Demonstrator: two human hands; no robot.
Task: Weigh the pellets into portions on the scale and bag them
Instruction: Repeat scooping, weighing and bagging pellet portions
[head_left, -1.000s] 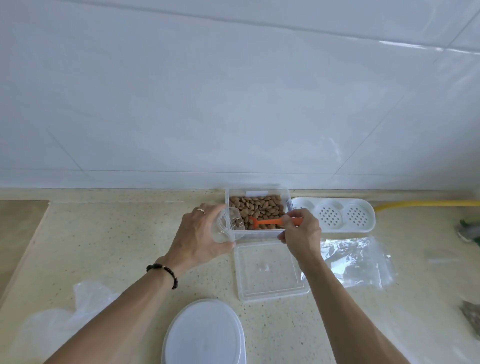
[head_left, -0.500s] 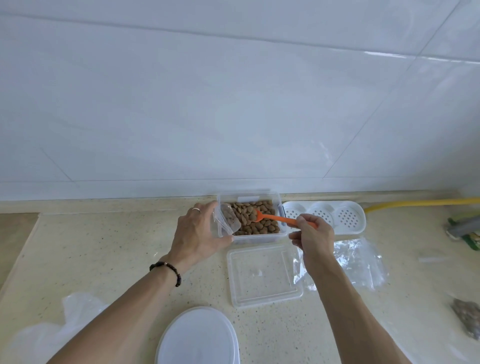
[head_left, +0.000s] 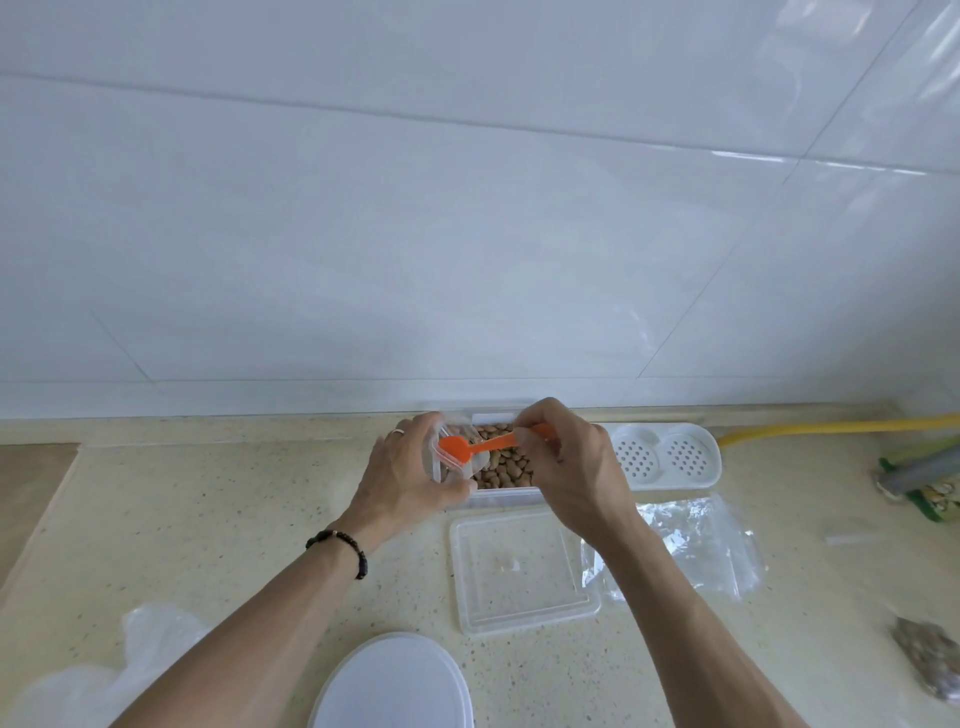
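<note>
Nearest, at the bottom edge: a white round lid (head_left: 392, 686), possibly the scale's cover, though that cannot be told, lying on the surface (head_left: 208, 519) with crumpled clear plastic (head_left: 104, 670) to its left. Next out: a clear square lid (head_left: 519, 571) lying flat, and a loose clear bag (head_left: 696, 545) just beside it on the right. A filled bag (head_left: 930, 660) is showing at the right edge, blurred. Further: the two hands, close together over the tub. The left hand (head_left: 410, 473) is clamping a small clear cup (head_left: 452, 462), tilted toward the right. The right hand (head_left: 566, 467) is pinching the handle of an orange scoop (head_left: 470, 448), its bowl sitting at the cup's mouth. Behind them: the clear tub (head_left: 498, 496) holding the brown pellets (head_left: 506, 465), with a white perforated tray (head_left: 670, 457) to its right and a yellow hose (head_left: 831, 428) along the wall. Step judged in hand: spooning pellets from tub into cup, ahead of weighing. The next move is likely calling for tipping the scoop fully, keeping the cup steady over the tub so strays are falling back in.
</note>
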